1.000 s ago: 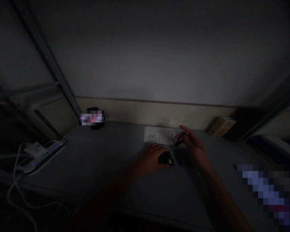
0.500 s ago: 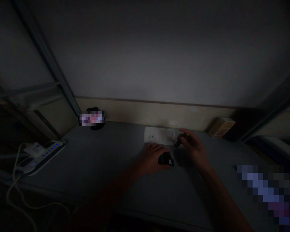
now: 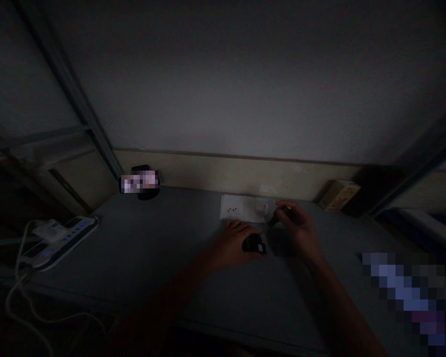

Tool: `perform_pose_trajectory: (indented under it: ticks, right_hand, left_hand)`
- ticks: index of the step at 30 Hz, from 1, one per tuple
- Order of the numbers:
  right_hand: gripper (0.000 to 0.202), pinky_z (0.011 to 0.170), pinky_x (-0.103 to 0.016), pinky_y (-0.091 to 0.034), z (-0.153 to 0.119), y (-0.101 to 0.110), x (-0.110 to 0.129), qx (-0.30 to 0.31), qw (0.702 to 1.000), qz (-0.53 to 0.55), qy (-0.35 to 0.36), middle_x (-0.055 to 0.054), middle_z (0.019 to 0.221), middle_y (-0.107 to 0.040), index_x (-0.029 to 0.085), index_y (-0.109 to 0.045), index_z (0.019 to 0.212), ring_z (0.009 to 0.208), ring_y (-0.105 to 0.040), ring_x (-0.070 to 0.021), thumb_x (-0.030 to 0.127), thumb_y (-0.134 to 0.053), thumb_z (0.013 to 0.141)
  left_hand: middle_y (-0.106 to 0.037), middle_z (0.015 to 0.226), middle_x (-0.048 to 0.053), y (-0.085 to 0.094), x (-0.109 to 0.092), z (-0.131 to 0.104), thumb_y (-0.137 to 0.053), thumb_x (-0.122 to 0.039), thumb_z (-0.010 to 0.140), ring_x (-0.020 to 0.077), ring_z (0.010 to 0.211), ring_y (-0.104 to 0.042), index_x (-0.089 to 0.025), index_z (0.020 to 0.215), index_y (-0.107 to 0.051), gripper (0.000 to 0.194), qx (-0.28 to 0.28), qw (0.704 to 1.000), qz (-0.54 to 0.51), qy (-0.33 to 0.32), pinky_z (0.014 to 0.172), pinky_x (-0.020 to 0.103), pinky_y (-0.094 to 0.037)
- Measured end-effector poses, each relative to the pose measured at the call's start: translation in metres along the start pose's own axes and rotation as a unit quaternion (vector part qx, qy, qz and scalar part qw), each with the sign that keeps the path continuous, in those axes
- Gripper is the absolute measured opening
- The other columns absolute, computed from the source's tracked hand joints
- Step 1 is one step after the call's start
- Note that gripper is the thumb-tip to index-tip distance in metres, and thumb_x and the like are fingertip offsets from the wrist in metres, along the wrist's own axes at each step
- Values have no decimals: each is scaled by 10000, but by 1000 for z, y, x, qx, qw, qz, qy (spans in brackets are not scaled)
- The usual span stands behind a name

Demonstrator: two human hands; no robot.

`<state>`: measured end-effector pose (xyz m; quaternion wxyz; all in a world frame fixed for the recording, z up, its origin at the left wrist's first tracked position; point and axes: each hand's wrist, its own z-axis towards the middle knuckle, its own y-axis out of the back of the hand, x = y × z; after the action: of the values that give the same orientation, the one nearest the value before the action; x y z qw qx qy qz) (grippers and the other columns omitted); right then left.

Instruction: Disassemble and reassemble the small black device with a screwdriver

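On the grey table, my left hand [image 3: 237, 244] is closed round a small black rounded device [image 3: 251, 243] with a white label on its near side. In my right hand [image 3: 297, 223] is a screwdriver [image 3: 274, 218] with a dark handle and a bit of yellow near its top. Its thin shaft slants down-left to the far edge of the device; whether the tip touches is too dark to tell. Just beyond both hands lies a white sheet [image 3: 240, 203] with several small dark dots, possibly screws, and a small pale item [image 3: 261, 206] on its right part.
A phone [image 3: 139, 182] leans on a black stand at the back left. At the left edge, a power strip [image 3: 65, 243] with blue lights holds a white plug and cable [image 3: 13, 297]. A small box [image 3: 339, 195] stands back right; a blurred-out patch [image 3: 401, 287] covers the right front.
The view has shifted very slightly. Both hands keep their grips and nearly the same places, the screwdriver still pointing at the black device.
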<state>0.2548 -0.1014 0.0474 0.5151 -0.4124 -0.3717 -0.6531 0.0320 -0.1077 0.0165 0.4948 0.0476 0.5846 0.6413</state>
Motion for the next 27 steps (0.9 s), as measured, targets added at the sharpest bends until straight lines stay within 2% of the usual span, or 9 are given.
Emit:
perform_pose_trajectory:
  ticks: [4,7,8,13,16,19,27]
  right_hand:
    - [360,883,-403,-557,2,3,-3,40,998,50,-8,-38,1033,-738,321,-668,1271,945,-700,-231,428,-686,928]
    - [293,895,-409,-554,2,-2,-5,49,996,74,-9,-48,1149,-715,320,-652,1220,1015,-696,-239,459,-628,964]
    - [269,874,-390,-555,1,-5,-5,39,997,66,-4,-43,1142,-706,318,-654,1177,1005,-692,-234,471,-642,956]
    - [289,699,-314,-538,-1,-9,1,-7,1000,7,-3,4,828,-646,289,-658,1037,754,-647,-187,484,-774,858]
    - [359,764,-338,-573,-2,-8,1,8,999,27,-22,-14,931,-672,296,-645,1147,829,-709,-198,488,-763,868]
    - [473,844,-382,-603,-3,-12,-2,34,996,70,-35,-31,1061,-676,331,-554,1293,900,-745,-212,473,-748,885]
    - [423,796,-386,-641,-5,-20,-3,-4,996,88,-13,4,991,-629,341,-554,1224,737,-721,-165,374,-772,863]
  left_hand:
    - [-673,1295,18,1,-1,1,-846,-410,831,273,1235,-584,-298,1234,-626,473,1,1000,-5,1,1067,423,-401]
    - [-680,1278,23,2,-2,1,-842,-420,834,272,1228,-588,-302,1239,-631,472,3,1000,-5,4,1070,418,-400]
    - [-681,1272,26,2,-2,1,-843,-429,832,273,1226,-589,-299,1243,-632,480,3,1000,-5,4,1071,416,-400]
    - [-668,1306,34,1,0,0,-838,-441,835,277,1255,-574,-294,1273,-627,507,1,1000,-4,4,1080,418,-394]
    - [-677,1285,32,1,-1,0,-840,-430,833,275,1234,-585,-291,1254,-637,488,-2,1000,-7,1,1077,422,-398]
    - [-671,1302,26,3,-4,0,-830,-416,841,276,1244,-578,-305,1271,-632,486,2,1000,-9,1,1093,434,-391]
    - [-644,1369,43,3,-3,-1,-840,-407,826,304,1287,-558,-321,1358,-571,602,5,1000,-7,18,1101,464,-372]
